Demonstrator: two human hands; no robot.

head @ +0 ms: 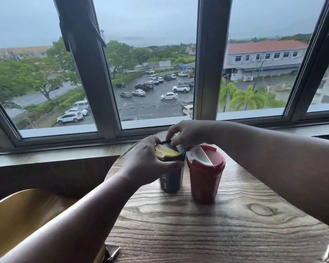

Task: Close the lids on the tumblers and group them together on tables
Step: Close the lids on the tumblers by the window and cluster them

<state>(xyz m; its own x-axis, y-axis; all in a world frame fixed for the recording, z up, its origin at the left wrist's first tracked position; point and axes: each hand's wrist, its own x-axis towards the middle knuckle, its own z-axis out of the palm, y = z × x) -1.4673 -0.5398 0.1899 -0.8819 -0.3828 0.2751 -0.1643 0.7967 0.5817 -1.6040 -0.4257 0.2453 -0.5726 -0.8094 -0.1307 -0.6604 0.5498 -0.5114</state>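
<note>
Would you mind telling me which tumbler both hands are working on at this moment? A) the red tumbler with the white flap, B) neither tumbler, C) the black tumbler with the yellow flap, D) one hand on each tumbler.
C: the left hand grips the black tumbler around its rim while the right hand fingers press on its lid; the red tumbler stands untouched beside it.

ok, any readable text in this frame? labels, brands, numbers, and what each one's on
Nothing can be read for certain.
Black tumbler: pale marks on its side below the left hand, too blurred to read.
Red tumbler: no text visible on the side that shows.
Cars in the car park outside the window: plates too small to read.
Building with the red roof: no legible sign.
</note>
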